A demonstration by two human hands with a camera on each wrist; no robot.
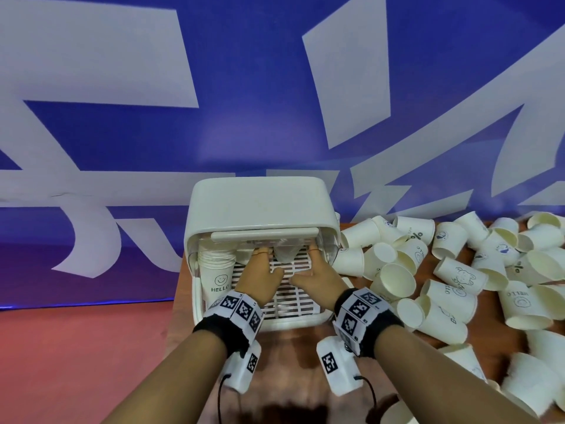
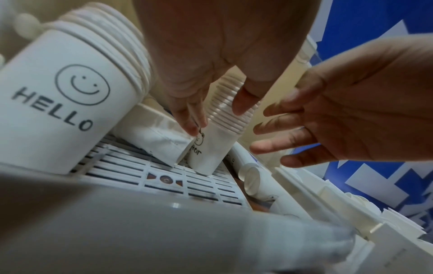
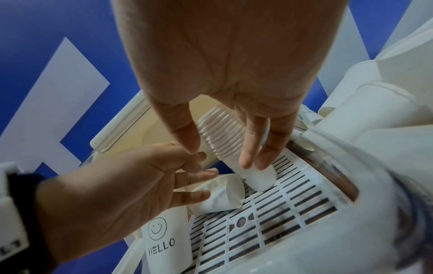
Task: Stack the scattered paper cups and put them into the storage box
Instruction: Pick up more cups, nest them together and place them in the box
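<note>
Up close, the left hand [image 1: 260, 272] and the right hand [image 1: 318, 275] reach into the storage box [image 1: 293, 321]. The tilted cup stack [image 1: 283, 251] stands between their fingers. Left fingertips [image 2: 191, 126] touch it, straight and loose. Right fingers [image 2: 264, 146] are spread loose, just beside it.

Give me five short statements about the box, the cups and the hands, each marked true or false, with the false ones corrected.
1. The lid of the storage box is open. True.
2. The HELLO stack stands at the box's right side. False: it stands at the left side.
3. Loose cups lie scattered on the table to the right of the box. True.
4. The box floor is a solid sheet. False: it is a slotted grid.
5. Both hands are outside the box. False: the left hand and the right hand reach into it.
</note>
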